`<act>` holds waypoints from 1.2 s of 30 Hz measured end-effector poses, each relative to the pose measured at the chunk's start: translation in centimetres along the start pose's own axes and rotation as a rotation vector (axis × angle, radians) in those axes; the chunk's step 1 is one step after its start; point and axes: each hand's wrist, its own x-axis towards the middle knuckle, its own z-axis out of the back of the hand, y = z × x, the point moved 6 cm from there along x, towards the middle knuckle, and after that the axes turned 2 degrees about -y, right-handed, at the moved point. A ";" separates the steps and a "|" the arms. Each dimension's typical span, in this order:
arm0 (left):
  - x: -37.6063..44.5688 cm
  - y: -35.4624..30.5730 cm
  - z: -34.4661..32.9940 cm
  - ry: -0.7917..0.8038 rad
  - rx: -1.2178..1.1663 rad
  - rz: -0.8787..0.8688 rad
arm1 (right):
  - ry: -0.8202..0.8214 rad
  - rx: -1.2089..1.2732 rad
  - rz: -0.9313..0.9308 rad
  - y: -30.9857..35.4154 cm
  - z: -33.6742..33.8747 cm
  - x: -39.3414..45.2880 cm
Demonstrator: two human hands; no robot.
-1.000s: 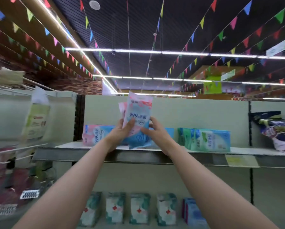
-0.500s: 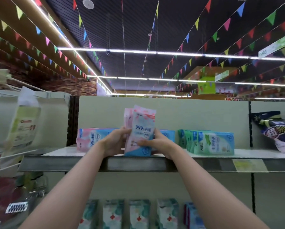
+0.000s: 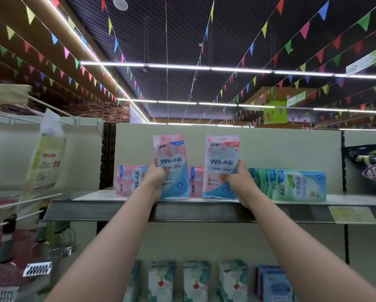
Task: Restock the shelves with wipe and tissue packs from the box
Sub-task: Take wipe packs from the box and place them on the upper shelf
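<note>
Our left hand [image 3: 155, 178] and right hand [image 3: 237, 182] each pinch a wipe pack [image 3: 171, 166] low, upright on the shelf [image 3: 204, 211]; packs look light, soft, slick, so grip the lower edges.

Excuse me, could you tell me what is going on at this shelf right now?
A person is restocking wipes. The left hand holds one pink-and-blue wipe pack upright, and the right hand holds a second one beside it, both at the front of the top shelf. Similar pink packs already lie on their sides behind them, with green packs to the right.
</note>
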 end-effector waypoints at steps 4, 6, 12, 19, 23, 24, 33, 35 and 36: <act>-0.3 0.2 -0.2 0.001 -0.016 0.018 | 0.008 0.036 -0.010 0.2 0.0 -0.1; -0.7 0.1 -0.3 -0.004 -0.024 0.015 | 0.019 0.105 -0.017 0.3 0.0 -0.3; -2.5 -0.4 -2.4 0.253 -0.036 0.022 | 0.223 0.136 -0.036 0.2 -1.4 -0.6; -3.7 0.3 -3.9 0.484 0.261 0.044 | 0.419 -0.058 -0.092 -0.1 -2.8 -1.1; -3.7 -0.5 -3.7 0.373 0.240 -0.005 | 0.403 -0.115 -0.061 0.0 -2.7 -1.0; -3.8 -0.5 -3.7 0.378 0.226 -0.011 | 0.407 -0.151 -0.062 0.2 -2.8 -1.1; -3.9 -1.6 1.8 0.383 0.813 -0.032 | 0.506 -0.238 0.019 3.0 -8.8 -2.3; -4.2 -3.1 4.8 0.286 0.996 -0.155 | 0.556 -0.359 0.055 4.6 -10.8 -2.3; -4.3 -3.8 6.3 0.219 1.017 -0.213 | 0.583 -0.431 0.075 5.6 -12.0 -2.3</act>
